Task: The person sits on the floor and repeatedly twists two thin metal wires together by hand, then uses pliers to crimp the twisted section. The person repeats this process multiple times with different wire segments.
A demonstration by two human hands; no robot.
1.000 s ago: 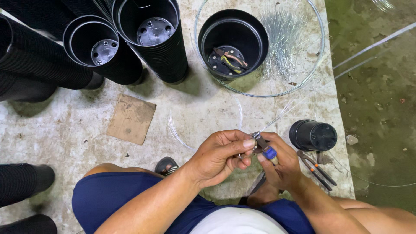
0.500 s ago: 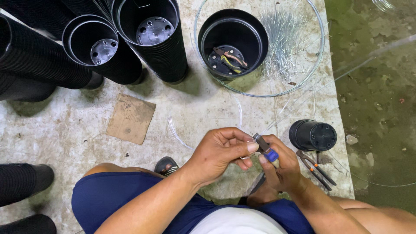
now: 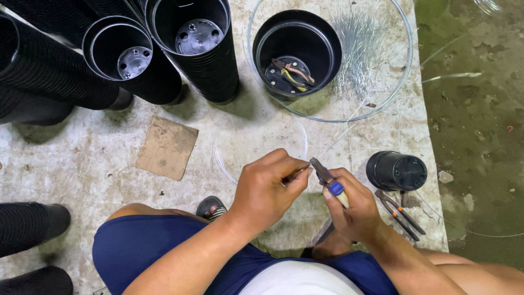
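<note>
My right hand (image 3: 355, 210) grips a pair of blue-handled pliers (image 3: 327, 181), jaws pointing up and left. My left hand (image 3: 267, 188) pinches a thin clear wire (image 3: 341, 134) right at the plier jaws. The wire runs up and right from my fingers toward the big wire hoop (image 3: 404, 71). Both hands meet above my knees, over the concrete floor.
A black pot (image 3: 297, 52) with hand tools inside stands in the hoop beside a bundle of cut wires (image 3: 357, 52). Stacks of black pots (image 3: 194, 46) fill the top left. A small upturned pot (image 3: 397, 171), spare pliers (image 3: 401, 213) and a cardboard scrap (image 3: 166, 148) lie nearby.
My left hand has rolled over and shifted slightly left, fingers now pinching down at the plier tip. The pliers tilted more upright. The long wire swung.
</note>
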